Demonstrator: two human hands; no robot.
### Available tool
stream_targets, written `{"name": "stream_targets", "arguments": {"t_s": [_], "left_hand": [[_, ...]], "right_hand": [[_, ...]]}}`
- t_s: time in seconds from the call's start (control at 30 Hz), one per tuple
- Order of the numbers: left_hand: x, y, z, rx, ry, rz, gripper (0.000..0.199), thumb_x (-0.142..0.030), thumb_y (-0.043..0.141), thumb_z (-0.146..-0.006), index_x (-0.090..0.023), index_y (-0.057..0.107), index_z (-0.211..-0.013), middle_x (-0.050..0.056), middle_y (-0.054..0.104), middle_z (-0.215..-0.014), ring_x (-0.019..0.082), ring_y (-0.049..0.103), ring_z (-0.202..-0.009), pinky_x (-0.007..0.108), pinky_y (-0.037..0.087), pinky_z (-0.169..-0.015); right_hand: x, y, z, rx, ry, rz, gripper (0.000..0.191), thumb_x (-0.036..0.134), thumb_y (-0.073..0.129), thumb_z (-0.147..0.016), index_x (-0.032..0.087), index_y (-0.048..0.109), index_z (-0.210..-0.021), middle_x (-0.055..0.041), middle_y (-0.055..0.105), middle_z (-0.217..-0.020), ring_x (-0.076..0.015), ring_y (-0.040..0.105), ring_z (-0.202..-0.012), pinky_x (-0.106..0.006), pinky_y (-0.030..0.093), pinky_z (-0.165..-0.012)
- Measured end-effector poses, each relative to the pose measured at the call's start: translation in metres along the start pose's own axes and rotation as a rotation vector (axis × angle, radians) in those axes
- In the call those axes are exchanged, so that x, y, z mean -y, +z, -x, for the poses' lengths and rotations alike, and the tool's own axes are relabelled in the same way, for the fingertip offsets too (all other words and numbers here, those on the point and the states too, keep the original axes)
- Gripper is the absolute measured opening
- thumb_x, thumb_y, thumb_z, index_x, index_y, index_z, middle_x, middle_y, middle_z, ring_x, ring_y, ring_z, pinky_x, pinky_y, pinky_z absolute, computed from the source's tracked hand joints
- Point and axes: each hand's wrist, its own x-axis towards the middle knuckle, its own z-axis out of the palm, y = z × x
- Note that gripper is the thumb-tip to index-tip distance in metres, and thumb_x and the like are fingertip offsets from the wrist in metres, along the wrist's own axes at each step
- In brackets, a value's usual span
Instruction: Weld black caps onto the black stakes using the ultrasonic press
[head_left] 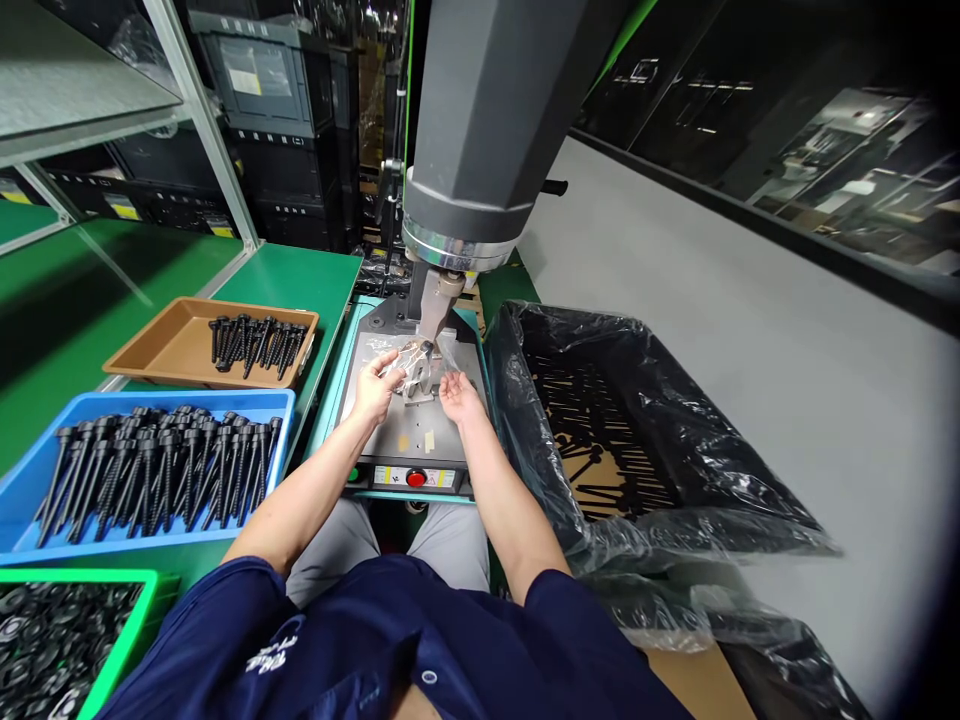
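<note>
My left hand [377, 387] is at the left side of a metal holder [420, 388] on the machine's grey base plate [390, 430]. Its fingertips are apart and meet the edge of a crinkled clear plastic sheet [409, 362]; no part shows clearly between them. On the holder's right side is my right hand [459, 398], palm turned up, fingers loosely bent and apart, with nothing seen in it. Directly above the holder, the metal press horn [436, 305] comes down from the grey machine head [469, 150]. What sits in the holder is mostly hidden by the plastic and its glare.
Black ribbed rods with heads fill a blue tray [281, 420] at left; a brown tray [161, 345] behind holds more. A green bin [154, 600] contains black round parts. On the right stands a plastic-lined box [637, 420] of black rods. A red button [415, 479] marks the machine's front.
</note>
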Motion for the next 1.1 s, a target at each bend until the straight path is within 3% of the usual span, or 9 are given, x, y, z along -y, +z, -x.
{"name": "stream_targets", "arguments": {"t_s": [0.37,0.57,0.63,0.7,0.8,0.9,0.97,1.1], "left_hand": [[-0.004,-0.007,0.010,0.038,0.008,0.024,0.061,-0.028,0.076,-0.064,-0.016,0.061,-0.122,0.014,0.063,-0.122,0.013,0.065,-0.073,0.026,0.051,-0.063],[-0.004,-0.026,0.028,-0.001,0.012,-0.008,0.058,-0.029,0.075,-0.070,-0.021,0.059,-0.125,0.016,0.050,-0.139,0.020,0.067,-0.098,0.034,0.056,-0.083],[-0.002,-0.039,0.040,-0.060,0.070,-0.067,0.057,-0.028,0.074,-0.073,-0.022,0.057,-0.127,0.015,0.050,-0.140,0.022,0.065,-0.107,0.038,0.054,-0.091],[0.004,-0.058,0.057,-0.152,0.142,-0.182,0.056,-0.027,0.071,-0.076,-0.022,0.054,-0.130,0.014,0.052,-0.138,0.023,0.062,-0.113,0.040,0.051,-0.097],[0.018,-0.094,0.086,-0.266,0.209,-0.423,0.056,-0.029,0.067,-0.080,-0.022,0.051,-0.133,0.014,0.053,-0.137,0.026,0.056,-0.121,0.042,0.049,-0.101],[0.038,-0.129,0.109,-0.283,0.202,-0.683,0.060,-0.033,0.066,-0.082,-0.022,0.047,-0.138,0.014,0.049,-0.141,0.029,0.049,-0.129,0.046,0.045,-0.105],[0.051,-0.146,0.119,-0.245,0.142,-0.823,0.065,-0.037,0.067,-0.080,-0.021,0.046,-0.139,0.015,0.048,-0.142,0.031,0.048,-0.130,0.048,0.043,-0.107],[0.068,-0.163,0.122,-0.138,0.073,-0.918,0.063,-0.044,0.066,-0.081,-0.018,0.050,-0.136,0.015,0.054,-0.135,0.032,0.053,-0.124,0.049,0.046,-0.103]], "right_hand": [[0.003,-0.007,0.007,-0.014,-0.015,0.026,0.022,0.039,0.054,-0.098,0.017,0.057,-0.095,-0.0029,0.064,-0.080,-0.0115,0.066,-0.068,-0.018,0.058,-0.055],[0.007,-0.027,0.023,-0.060,-0.048,0.060,0.025,0.042,0.051,-0.098,0.017,0.053,-0.099,-0.0038,0.060,-0.083,-0.0121,0.065,-0.070,-0.021,0.059,-0.059],[0.007,-0.044,0.033,-0.069,-0.074,0.072,0.020,0.037,0.050,-0.098,0.017,0.053,-0.097,-0.0024,0.059,-0.080,-0.0107,0.062,-0.065,-0.019,0.056,-0.057],[0.005,-0.069,0.044,-0.064,-0.196,0.160,0.012,0.029,0.055,-0.094,0.017,0.054,-0.098,-0.0005,0.059,-0.079,-0.0098,0.059,-0.061,-0.018,0.053,-0.055],[0.003,-0.122,0.060,-0.094,-0.667,0.567,0.032,0.026,0.066,-0.081,0.018,0.055,-0.110,-0.0017,0.063,-0.088,-0.0124,0.060,-0.068,-0.025,0.053,-0.064],[-0.002,-0.178,0.070,-0.239,-1.030,1.020,0.041,0.037,0.062,-0.081,0.016,0.058,-0.116,-0.0121,0.063,-0.109,-0.0229,0.060,-0.098,-0.040,0.050,-0.090],[-0.008,-0.209,0.072,-0.275,-1.066,1.253,0.050,0.044,0.058,-0.083,0.015,0.057,-0.123,-0.0174,0.057,-0.123,-0.0293,0.055,-0.113,-0.047,0.045,-0.098],[-0.021,-0.245,0.069,-0.193,-0.918,1.459,0.073,0.055,0.055,-0.084,0.014,0.040,-0.143,-0.0220,0.049,-0.136,-0.0355,0.049,-0.125,-0.051,0.043,-0.101]]}}
